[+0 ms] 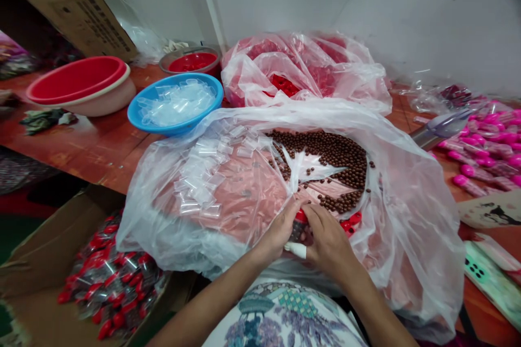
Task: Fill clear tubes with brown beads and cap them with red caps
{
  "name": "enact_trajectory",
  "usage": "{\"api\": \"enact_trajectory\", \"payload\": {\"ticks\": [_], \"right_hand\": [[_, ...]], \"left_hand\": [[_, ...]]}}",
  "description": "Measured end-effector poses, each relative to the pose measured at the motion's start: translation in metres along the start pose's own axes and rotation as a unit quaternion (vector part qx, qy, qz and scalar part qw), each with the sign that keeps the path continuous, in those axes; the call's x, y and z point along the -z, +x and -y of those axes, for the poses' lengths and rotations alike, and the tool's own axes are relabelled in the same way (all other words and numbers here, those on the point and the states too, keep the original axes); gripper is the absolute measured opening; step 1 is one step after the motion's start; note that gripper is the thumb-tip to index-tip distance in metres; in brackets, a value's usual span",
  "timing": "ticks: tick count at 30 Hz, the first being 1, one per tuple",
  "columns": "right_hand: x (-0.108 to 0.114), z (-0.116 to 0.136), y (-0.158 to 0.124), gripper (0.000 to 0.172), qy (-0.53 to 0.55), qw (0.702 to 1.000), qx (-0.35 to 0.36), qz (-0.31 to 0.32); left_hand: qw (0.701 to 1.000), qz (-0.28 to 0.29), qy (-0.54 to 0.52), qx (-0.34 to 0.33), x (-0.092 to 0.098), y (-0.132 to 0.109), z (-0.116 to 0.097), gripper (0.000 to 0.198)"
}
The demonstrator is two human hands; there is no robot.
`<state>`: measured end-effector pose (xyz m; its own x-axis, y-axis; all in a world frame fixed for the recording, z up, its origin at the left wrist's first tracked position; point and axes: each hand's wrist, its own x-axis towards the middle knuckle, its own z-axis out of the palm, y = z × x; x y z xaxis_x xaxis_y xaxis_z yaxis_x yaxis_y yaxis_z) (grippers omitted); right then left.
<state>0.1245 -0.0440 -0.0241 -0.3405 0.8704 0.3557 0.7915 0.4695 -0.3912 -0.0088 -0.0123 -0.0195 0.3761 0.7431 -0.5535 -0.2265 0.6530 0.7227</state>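
Observation:
My left hand (280, 230) and my right hand (330, 238) are closed together around a small clear container (297, 232) with a red cap and dark brown balls inside. White tape (296, 250) wraps one finger of my right hand. Just beyond my hands, many round brown balls (345, 146) lie on a clear plastic sheet (407, 211). A few red caps (352, 223) sit beside my right hand. To the left, small clear plastic tubes (203, 176) are spread on the same sheet. My fingers partly hide the container.
A blue basin (134, 116) of clear pieces stands behind left, near red and white basins (118, 89). A plastic bag (350, 73) of red parts is at the back. Below left, a cardboard box (32, 276) holds red-capped containers. Pink-ended tubes (488, 146) and a phone (492, 282) lie right.

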Motion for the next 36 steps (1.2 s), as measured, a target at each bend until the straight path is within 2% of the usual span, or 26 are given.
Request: {"api": "enact_trajectory", "payload": {"ticks": [4, 7, 9, 11, 13, 15, 16, 19, 22, 26, 29, 31, 33, 36], "right_hand": [[-0.005, -0.001, -0.001, 0.062, -0.011, 0.999, 0.040, -0.011], [-0.008, 0.002, -0.003, 0.066, -0.027, 0.998, 0.055, -0.015], [-0.013, 0.003, -0.002, 0.071, -0.030, 0.999, 0.037, -0.020], [-0.022, 0.005, -0.001, 0.077, -0.030, 0.999, 0.015, -0.024], [-0.032, 0.008, 0.002, 0.078, -0.020, 0.999, 0.014, -0.025], [-0.042, 0.012, 0.004, 0.077, -0.014, 0.999, 0.025, -0.016], [-0.047, 0.015, 0.005, 0.077, -0.015, 0.999, 0.030, -0.009], [-0.056, 0.019, 0.004, 0.078, -0.023, 0.998, 0.050, -0.004], [-0.057, 0.013, 0.001, 0.067, -0.016, 0.999, 0.042, -0.014], [-0.040, -0.007, -0.007, 0.046, 0.010, 0.999, -0.024, -0.033], [-0.016, -0.026, -0.017, 0.040, 0.033, 0.997, -0.063, -0.043], [0.000, -0.038, -0.025, 0.041, 0.046, 0.993, -0.104, -0.040], [0.014, -0.046, -0.032, 0.042, 0.055, 0.986, -0.153, -0.041], [0.027, -0.055, -0.038, 0.036, 0.056, 0.976, -0.204, -0.057]], "left_hand": [[0.999, 0.009, 0.030, -0.014, 0.002, -0.006, 0.002, 0.050], [0.991, 0.009, 0.110, -0.081, 0.010, -0.013, -0.005, 0.045], [0.965, 0.024, 0.211, -0.153, 0.022, -0.013, -0.018, 0.042], [0.925, 0.017, 0.315, -0.211, 0.041, -0.007, -0.038, 0.040], [0.874, -0.067, 0.406, -0.259, 0.065, 0.007, -0.065, 0.038], [0.792, -0.204, 0.496, -0.293, 0.091, 0.027, -0.091, 0.034], [0.773, -0.238, 0.510, -0.293, 0.104, 0.039, -0.102, 0.034], [0.738, -0.279, 0.540, -0.294, 0.132, 0.071, -0.126, 0.036], [0.717, -0.285, 0.566, -0.290, 0.144, 0.090, -0.135, 0.043], [0.719, -0.269, 0.578, -0.275, 0.147, 0.092, -0.134, 0.049], [0.736, -0.234, 0.576, -0.267, 0.146, 0.086, -0.129, 0.049], [0.747, -0.206, 0.575, -0.262, 0.140, 0.083, -0.125, 0.040], [0.773, -0.157, 0.559, -0.257, 0.126, 0.079, -0.120, 0.034], [0.844, -0.061, 0.477, -0.238, 0.087, 0.076, -0.105, 0.033]]}}
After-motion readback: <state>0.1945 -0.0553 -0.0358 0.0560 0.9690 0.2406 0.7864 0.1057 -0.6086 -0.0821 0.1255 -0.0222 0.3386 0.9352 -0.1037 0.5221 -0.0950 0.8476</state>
